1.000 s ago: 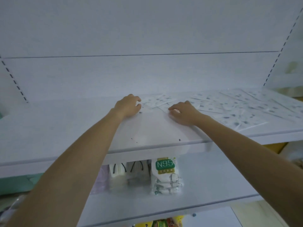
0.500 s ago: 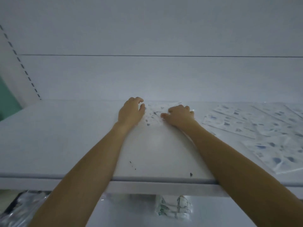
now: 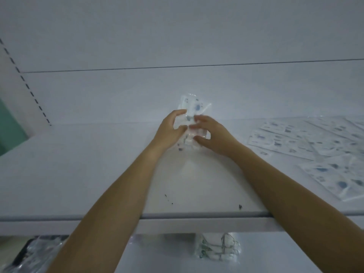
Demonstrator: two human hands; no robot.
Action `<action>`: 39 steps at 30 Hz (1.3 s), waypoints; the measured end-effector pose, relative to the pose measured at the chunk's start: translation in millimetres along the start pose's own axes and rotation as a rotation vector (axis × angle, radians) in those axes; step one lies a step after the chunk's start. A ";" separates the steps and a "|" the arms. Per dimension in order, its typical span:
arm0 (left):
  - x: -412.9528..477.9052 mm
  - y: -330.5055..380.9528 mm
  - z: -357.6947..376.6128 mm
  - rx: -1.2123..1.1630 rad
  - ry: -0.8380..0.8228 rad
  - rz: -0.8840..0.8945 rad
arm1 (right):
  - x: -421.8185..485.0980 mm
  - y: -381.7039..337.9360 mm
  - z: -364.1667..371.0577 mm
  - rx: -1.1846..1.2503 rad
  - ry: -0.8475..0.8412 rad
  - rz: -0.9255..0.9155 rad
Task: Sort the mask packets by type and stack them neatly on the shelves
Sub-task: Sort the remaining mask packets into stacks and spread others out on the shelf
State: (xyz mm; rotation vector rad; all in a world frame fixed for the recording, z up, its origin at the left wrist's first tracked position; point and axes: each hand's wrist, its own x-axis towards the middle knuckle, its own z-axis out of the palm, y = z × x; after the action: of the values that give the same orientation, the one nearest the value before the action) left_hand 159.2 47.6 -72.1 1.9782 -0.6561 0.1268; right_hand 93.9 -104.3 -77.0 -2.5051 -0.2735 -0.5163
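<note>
Packet: clear plastic blue-patterned mask packet (image 3: pixel 190 108), upright, print unreadable.
Left hand (image 3: pixel 168 133): fingers curl round its left side.
Right hand (image 3: pixel 214 135): fingers pinch its right side.

Head view, close over shelf (image 3: pixel 59 174)

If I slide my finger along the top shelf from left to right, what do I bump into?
Slotted shelf post → left hand → held mask packet, gripped by both hands → right hand → flat mask packets.
</note>
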 end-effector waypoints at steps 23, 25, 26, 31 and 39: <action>1.6 -4.7 -29.3 -0.456 0.346 -0.407 | 3.7 0.7 -3.0 0.135 0.331 0.148; -0.1 4.1 -21.5 -0.535 0.193 -0.410 | 1.3 0.1 -0.9 0.072 0.193 0.076; -0.8 4.3 -18.4 -0.517 0.145 -0.381 | 0.8 -0.2 -1.0 0.024 0.099 0.062; -7.9 -11.8 -16.9 -0.273 0.120 -0.254 | -3.6 2.0 -34.7 -0.178 -0.056 0.228; -9.1 -11.8 -13.0 -0.048 0.135 -0.114 | -10.3 10.3 -44.2 -0.324 -0.452 0.409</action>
State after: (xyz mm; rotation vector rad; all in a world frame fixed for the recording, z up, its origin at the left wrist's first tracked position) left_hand 159.8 66.4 -78.4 1.9368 -0.4546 0.1721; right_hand 74.3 -138.5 -52.4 -2.8653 0.1726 0.1917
